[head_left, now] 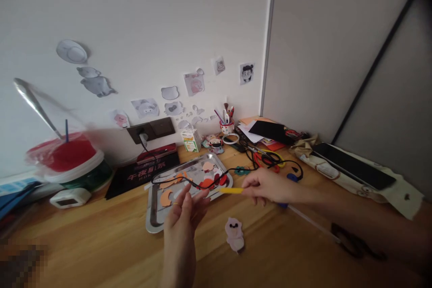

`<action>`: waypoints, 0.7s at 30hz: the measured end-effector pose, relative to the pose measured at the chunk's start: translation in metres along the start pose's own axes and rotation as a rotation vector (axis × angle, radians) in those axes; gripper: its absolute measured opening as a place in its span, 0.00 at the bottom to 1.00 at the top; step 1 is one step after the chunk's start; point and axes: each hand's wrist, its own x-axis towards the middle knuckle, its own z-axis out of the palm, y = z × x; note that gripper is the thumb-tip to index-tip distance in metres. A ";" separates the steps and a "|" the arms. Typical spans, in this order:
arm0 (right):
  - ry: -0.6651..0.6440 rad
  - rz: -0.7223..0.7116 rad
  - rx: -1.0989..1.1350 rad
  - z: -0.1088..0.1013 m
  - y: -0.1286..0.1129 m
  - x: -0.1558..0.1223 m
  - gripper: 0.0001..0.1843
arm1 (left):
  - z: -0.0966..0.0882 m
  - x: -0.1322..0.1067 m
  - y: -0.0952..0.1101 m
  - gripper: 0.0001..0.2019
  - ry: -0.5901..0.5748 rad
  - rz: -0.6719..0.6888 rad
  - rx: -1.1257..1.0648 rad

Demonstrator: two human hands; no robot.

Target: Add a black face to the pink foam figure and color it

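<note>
My right hand [265, 185] is closed around a slim yellow pen-like tool [233, 191], whose tip points left above the tray's right edge. I cannot make out its exact kind. My left hand [185, 213] is raised at the tray's front edge, fingers stretched out and apart, with nothing visible in it. On the table below and between the hands lies a small pale pink felt figure [234, 234] with a black-eyed face. Behind my left hand, the metal tray [152, 202] carries orange, red and pale cut-out pieces. A black cable [173, 179] crosses over the tray.
A red-and-white bucket [81, 162] and a small white device [69, 198] stand at the left. At the back are a small box [191, 140], a pen cup [227, 126] and tangled cables [270, 158]. Scissors [354, 240] lie at the right, partly under my forearm.
</note>
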 end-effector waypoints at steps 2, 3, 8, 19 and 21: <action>0.059 0.027 -0.048 -0.019 0.011 0.019 0.12 | -0.006 0.006 -0.002 0.23 -0.072 0.050 0.107; 0.101 0.040 -0.069 -0.026 0.017 0.028 0.12 | -0.008 0.007 -0.005 0.21 -0.141 0.104 0.207; 0.242 0.144 -0.205 -0.041 0.039 0.074 0.16 | -0.014 0.006 -0.032 0.17 -0.629 0.526 0.848; 0.292 0.147 -0.584 -0.030 0.041 0.104 0.15 | -0.016 0.029 -0.076 0.17 -0.722 1.051 1.152; 0.330 0.106 -0.617 -0.039 0.036 0.111 0.15 | -0.014 0.028 -0.084 0.13 -0.654 1.079 1.175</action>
